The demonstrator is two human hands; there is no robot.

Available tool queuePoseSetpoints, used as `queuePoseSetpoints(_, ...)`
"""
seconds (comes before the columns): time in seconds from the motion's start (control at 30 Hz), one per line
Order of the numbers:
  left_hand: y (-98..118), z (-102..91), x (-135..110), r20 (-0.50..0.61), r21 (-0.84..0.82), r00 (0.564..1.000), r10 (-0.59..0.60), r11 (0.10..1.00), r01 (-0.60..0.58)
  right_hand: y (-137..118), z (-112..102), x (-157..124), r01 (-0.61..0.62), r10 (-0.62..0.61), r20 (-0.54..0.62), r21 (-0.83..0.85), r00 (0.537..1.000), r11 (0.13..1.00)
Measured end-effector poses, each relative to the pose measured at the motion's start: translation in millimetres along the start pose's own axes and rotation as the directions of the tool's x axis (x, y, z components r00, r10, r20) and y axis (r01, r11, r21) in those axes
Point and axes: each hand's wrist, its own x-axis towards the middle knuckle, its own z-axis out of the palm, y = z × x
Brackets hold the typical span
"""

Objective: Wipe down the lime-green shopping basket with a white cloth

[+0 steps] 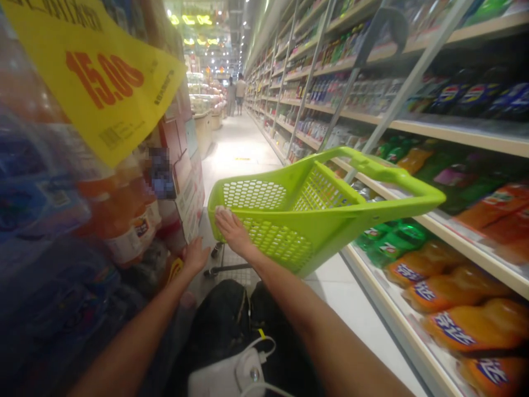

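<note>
A lime-green plastic shopping basket [314,215] hangs tilted in the supermarket aisle, its handle toward the right shelves. My right hand [231,229] grips its near left rim, fingers curled over the edge. My left hand [194,256] reaches low to the left, toward the foot of a stack of orange drink bottles [132,220]; its fingers are hidden behind the palm and the goods. A dark wheeled frame [225,269] shows just below the basket.
A yellow price sign [99,77] reading 15.00 hangs over the left display. Shelves of bottled drinks [433,259] run along the right. The white-tiled aisle [237,149] leads ahead, where two people [236,94] stand far off. A white device with cable [231,375] sits on my lap.
</note>
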Motion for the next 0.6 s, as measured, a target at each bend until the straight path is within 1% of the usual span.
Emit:
queuePoseSetpoints(0.07,4,5.3,-6,0.020,0.108,0.999,0.025,0.994,-0.027,-4,9,-13,0.003,-0.003,0.026,0.013,1.000,1.000)
queuePoseSetpoints(0.17,11,13.5,-14,0.056,0.187,0.996,0.069,0.979,-0.078,-14,18,-40,-0.001,-0.002,0.098,0.038,0.995,0.999)
queuePoseSetpoints(0.23,13,16.7,-18,0.071,0.210,0.993,0.095,0.972,-0.108,-18,17,-55,-0.010,0.003,0.132,0.052,0.991,0.999)
queuePoseSetpoints(0.27,14,17.2,-19,0.072,0.219,0.992,0.099,0.969,-0.113,-19,14,-60,-0.019,0.011,0.128,0.061,0.992,0.998)
queuePoseSetpoints(0.33,16,16.0,-21,0.058,0.237,0.993,0.098,0.965,-0.109,-17,2,-61,-0.054,0.049,0.065,0.080,0.997,0.995)
queuePoseSetpoints(0.4,19,13.3,-21,0.019,0.252,0.994,0.112,0.961,-0.113,-11,-15,-53,-0.111,0.114,-0.030,0.087,0.993,0.990)
queuePoseSetpoints(0.47,25,11.3,-22,-0.034,0.263,0.988,0.150,0.955,-0.136,-2,-31,-42,-0.177,0.182,-0.086,0.064,0.980,0.982)
queuePoseSetpoints(0.53,34,11.3,-23,-0.073,0.278,0.977,0.203,0.945,-0.176,6,-40,-35,-0.211,0.213,-0.077,0.030,0.974,0.977)
queuePoseSetpoints(0.6,41,14.1,-25,-0.089,0.303,0.960,0.265,0.925,-0.228,11,-38,-38,-0.198,0.198,-0.028,0.019,0.980,0.980)
